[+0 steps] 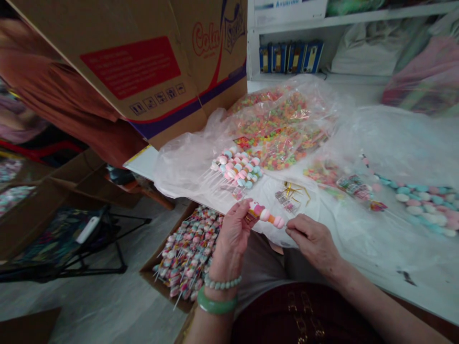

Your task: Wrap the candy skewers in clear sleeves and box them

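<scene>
While your left hand (233,234) closes around the lower end of a pink marshmallow skewer (266,215), the candy points across toward your right hand (313,241), tilted slightly downward. Your hands are apart, with the skewer bridging the gap between them. Your right fingertips (289,228) sit at the candy's far end, just beside or touching it, though you can't tell whether they are pinching it. A jade bangle (217,303) and a pale bead bracelet (222,283) circle your left wrist.

Just past your hands, gold twist ties (294,190) lie with small clear packets (287,200) on the white counter (423,286). To their left, a bundle of pastel marshmallow skewers (236,169) rests on a sheet of clear plastic (186,165). Behind it, a clear plastic bag of multicoloured candy pieces (276,129) is heaped on the counter. Further right, a long row of blue, white and pink marshmallows (423,205) lies beyond some small wrapped packets (353,186).

Below the counter edge, beside your left forearm, an open cardboard box (148,270) is packed with finished candy skewers (186,253). A large printed carton (125,62) looms at upper left, and blue binders (290,57) stand on a shelf behind the counter.
</scene>
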The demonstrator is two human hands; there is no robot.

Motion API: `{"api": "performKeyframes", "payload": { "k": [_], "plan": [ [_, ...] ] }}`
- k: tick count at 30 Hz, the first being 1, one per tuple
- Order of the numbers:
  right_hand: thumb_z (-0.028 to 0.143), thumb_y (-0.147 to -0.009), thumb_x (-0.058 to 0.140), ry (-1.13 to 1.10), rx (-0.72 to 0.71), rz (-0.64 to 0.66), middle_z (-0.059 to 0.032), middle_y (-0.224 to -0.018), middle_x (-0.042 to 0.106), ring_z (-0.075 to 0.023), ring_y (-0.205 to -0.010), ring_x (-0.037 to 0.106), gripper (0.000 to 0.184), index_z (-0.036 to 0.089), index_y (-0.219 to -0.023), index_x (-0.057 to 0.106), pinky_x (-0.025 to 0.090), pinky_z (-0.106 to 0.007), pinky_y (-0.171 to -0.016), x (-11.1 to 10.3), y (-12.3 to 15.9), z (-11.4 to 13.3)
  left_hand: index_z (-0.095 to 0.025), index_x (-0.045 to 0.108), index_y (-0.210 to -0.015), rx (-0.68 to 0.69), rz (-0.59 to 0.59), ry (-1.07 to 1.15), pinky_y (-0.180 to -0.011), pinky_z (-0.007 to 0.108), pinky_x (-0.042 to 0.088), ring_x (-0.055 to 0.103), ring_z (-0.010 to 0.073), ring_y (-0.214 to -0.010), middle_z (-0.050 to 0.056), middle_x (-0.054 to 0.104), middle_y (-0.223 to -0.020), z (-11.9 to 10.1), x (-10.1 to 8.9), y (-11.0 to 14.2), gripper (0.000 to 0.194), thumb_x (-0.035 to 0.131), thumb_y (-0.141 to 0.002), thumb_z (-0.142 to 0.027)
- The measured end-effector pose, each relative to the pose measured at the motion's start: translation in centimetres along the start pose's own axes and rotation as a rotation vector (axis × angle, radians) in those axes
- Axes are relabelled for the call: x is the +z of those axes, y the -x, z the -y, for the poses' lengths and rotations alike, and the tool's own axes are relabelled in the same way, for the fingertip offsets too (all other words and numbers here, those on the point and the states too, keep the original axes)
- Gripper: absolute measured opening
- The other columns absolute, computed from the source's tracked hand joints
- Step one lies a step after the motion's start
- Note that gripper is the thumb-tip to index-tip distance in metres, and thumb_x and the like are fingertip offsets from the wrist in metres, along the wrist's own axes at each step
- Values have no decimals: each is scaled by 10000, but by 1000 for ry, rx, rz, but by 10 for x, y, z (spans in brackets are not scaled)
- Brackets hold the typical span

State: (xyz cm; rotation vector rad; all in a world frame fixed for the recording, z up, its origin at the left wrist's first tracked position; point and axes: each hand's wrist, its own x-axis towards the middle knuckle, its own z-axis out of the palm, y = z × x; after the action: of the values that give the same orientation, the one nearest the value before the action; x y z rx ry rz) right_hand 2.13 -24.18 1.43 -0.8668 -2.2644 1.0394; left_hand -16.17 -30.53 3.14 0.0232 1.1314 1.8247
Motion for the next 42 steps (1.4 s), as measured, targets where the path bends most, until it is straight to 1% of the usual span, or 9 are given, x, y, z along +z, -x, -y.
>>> {"api": "performKeyframes", "payload": {
  "k": [3, 6, 10, 16, 19, 23, 27, 35, 42],
  "plan": [
    [233, -808, 526, -104, 103, -10, -9, -714, 574, -150, -724, 537, 134, 189, -723, 620, 362, -272, -694, 3, -1, 4, -97, 670, -881, 40, 33, -8, -649, 236, 549, 666, 150, -713, 63, 693, -798, 7, 0, -1, 153, 687, -759, -187],
    [271, -738, 564, -395, 369, 60, 12, -604, 518, -114, -590, 468, 136, 171, -651, 597, 329, -243, -567, 8, -3, 9, -109, 669, -854, 36, 45, 59, -704, 271, 560, 677, 172, -764, 65, 698, -814, 14, 3, 0, 146, 690, -765, -223],
    [331, -653, 627, -873, 680, 232, 70, -455, 383, -52, -391, 257, 182, 165, -642, 552, 133, -216, -405, 13, -4, 10, -112, 667, -870, -15, 48, 90, -695, 271, 564, 687, 193, -796, 73, 703, -807, 19, 4, -1, 151, 672, -783, -236],
    [342, -586, 690, -1275, 832, 412, 101, -470, 317, -30, -386, 163, 265, 179, -678, 502, 72, -204, -399, 16, -5, -1, -118, 664, -868, 15, 62, 92, -730, 282, 567, 689, 196, -827, 73, 707, -855, 25, 1, -4, 127, 665, -789, -218],
    [334, -661, 625, -982, 666, 262, 70, -497, 365, -58, -420, 253, 187, 180, -659, 520, 160, -212, -422, 16, -5, -1, -112, 663, -850, -3, 42, 86, -729, 288, 568, 690, 205, -822, 78, 704, -840, 24, 2, -4, 113, 655, -793, -210],
    [233, -764, 538, -214, 228, -53, -3, -661, 534, -133, -664, 495, 144, 180, -633, 564, 339, -257, -628, 13, -2, -2, -107, 658, -847, -37, -3, 36, -734, 302, 568, 684, 200, -805, 90, 700, -832, 15, 3, -3, 85, 621, -801, -168],
    [176, -847, 471, 114, 23, -108, -8, -701, 553, -140, -701, 529, 186, 187, -691, 572, 345, -260, -670, 11, 3, -4, -103, 657, -826, -24, -12, -7, -701, 278, 566, 673, 173, -751, 76, 688, -783, 11, 2, -3, 73, 626, -796, -162],
    [145, -856, 445, 214, -49, -143, -26, -703, 538, -157, -699, 512, 208, 187, -689, 561, 337, -265, -658, 19, 5, 2, -121, 655, -824, 26, 65, 33, -725, 279, 563, 677, 190, -833, 63, 691, -822, 24, 8, 1, 112, 673, -778, -222],
    [196, -787, 520, -160, 240, -16, 3, -720, 613, -159, -724, 556, 127, 214, -689, 599, 365, -256, -675, 21, 3, 8, -127, 653, -880, 77, 26, 96, -759, 291, 552, 676, 212, -887, 74, 701, -843, 20, 8, -3, 128, 677, -774, -195]
  ]
}}
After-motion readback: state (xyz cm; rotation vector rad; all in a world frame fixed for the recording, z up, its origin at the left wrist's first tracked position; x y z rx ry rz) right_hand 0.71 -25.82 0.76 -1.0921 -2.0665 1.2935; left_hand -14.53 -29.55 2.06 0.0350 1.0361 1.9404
